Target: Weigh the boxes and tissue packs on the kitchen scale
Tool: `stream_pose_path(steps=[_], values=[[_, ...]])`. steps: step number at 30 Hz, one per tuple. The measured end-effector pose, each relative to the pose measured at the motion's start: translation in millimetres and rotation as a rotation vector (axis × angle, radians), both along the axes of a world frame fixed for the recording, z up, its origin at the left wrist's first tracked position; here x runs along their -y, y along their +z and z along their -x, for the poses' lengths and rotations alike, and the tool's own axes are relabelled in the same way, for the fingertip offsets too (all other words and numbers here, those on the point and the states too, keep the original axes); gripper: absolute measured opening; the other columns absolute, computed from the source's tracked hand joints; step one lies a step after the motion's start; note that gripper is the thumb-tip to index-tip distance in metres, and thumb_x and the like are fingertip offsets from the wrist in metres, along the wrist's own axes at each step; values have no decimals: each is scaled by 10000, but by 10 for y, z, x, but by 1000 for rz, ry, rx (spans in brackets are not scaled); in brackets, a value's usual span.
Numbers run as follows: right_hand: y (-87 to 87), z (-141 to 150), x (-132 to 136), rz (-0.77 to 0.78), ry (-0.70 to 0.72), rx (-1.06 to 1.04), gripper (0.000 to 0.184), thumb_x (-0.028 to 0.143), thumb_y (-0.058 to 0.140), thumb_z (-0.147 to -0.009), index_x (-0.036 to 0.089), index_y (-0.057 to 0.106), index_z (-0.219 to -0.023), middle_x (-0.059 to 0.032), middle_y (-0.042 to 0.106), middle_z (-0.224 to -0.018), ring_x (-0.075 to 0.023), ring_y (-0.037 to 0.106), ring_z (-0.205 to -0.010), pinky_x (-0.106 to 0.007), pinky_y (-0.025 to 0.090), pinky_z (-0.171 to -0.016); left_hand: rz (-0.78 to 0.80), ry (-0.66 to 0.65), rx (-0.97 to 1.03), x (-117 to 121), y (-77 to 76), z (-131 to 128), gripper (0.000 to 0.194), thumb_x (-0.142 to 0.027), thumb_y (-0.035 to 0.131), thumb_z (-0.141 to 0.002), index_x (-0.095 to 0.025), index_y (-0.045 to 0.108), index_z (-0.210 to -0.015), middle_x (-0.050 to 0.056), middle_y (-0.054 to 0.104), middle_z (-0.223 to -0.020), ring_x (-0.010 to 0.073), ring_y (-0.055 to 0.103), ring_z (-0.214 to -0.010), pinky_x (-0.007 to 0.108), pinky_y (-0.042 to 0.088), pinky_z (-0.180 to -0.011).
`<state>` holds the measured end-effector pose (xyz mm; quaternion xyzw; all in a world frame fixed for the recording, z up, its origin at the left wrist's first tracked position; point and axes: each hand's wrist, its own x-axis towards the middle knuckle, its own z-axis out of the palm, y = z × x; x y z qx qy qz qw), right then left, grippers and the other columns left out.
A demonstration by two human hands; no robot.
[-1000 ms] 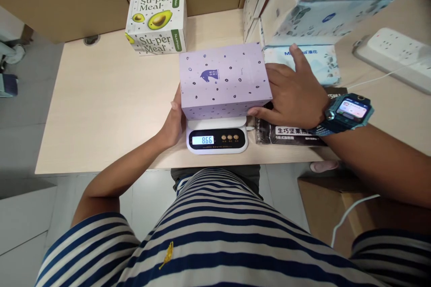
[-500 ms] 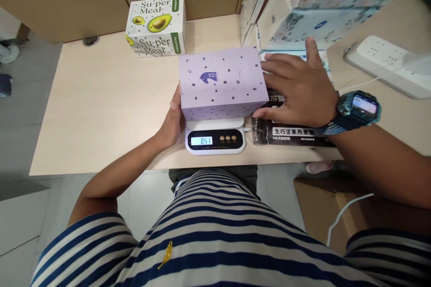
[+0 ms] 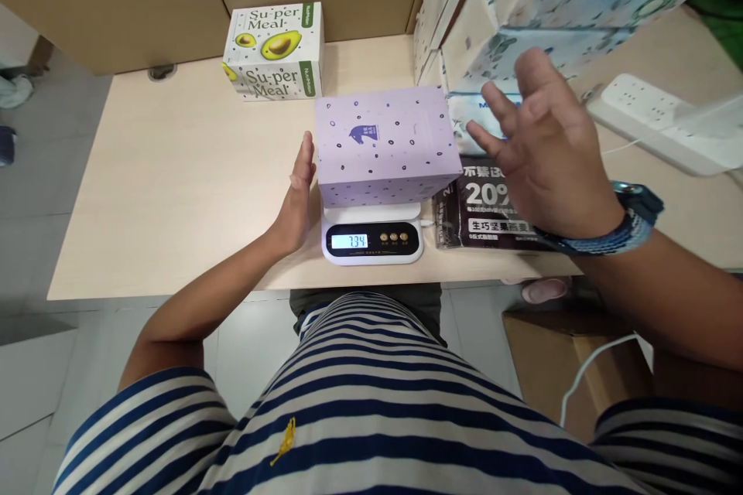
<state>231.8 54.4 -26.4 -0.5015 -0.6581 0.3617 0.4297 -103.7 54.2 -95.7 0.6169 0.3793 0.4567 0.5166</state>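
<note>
Lilac card with dark little specks, that's your box (image 3: 388,135), sitting mid-frame on top of the white scale (image 3: 374,240), long axis running left to right across the picture. Your left hand (image 3: 297,197) is the nearer one by a lot: it's upright right along the box's left end, fingers straight, not gripping, and I can't tell if it's actually touching. Your right hand (image 3: 549,147) is empty and spread wide, raised right of centre, clearly apart from the box's right end, with the black packet (image 3: 453,220) below it. Container-wise, the lilac one looks closed, so no clue what's inside, same with the avocado carton (image 3: 272,54) up in the upper left. Tissue packs (image 3: 539,50) are stacked upper right.
</note>
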Motion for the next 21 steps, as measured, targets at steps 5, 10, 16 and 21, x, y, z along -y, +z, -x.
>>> stream_pose_path(steps=[5, 10, 16, 21], values=[[-115, -43, -115, 73, -19, -118, 1083, 959, 521, -909, 382, 256, -1786, -77, 107, -1941, -329, 183, -1804, -608, 372, -1406, -61, 4, -27, -44, -82, 79, 996, -981, 202, -978, -427, 198, -1806, -59, 33, -1953, 300, -16, -1833, 564, 104, -1505], [-96, -40, -91, -32, 4, -165, 960, 878, 394, -998, 354, 284, -1795, -80, 249, -1912, -285, 219, -1795, -556, 359, -1423, -127, 9, -57, -68, -130, 129, 1001, -963, 174, -996, -394, 171, -1818, -38, -8, -1954, 293, -67, -1827, 526, 43, -1507], [-43, -18, -39, 1, 11, -197, 957, 851, 372, -1007, 328, 295, -1805, -50, 255, -1910, -260, 201, -1798, -520, 321, -1446, -173, 4, -65, -68, -147, 138, 941, -914, 138, -1035, -401, 166, -1823, -46, -5, -1953, 287, -80, -1824, 523, -4, -1505], [-112, -73, -114, 67, 15, -178, 1136, 959, 389, -937, 264, 236, -1823, -110, 204, -1920, -304, 122, -1813, -583, 285, -1451, -184, 24, -58, -67, -141, 135, 941, -924, 138, -1029, -416, 198, -1818, -54, 23, -1953, 297, -83, -1823, 530, -2, -1507]])
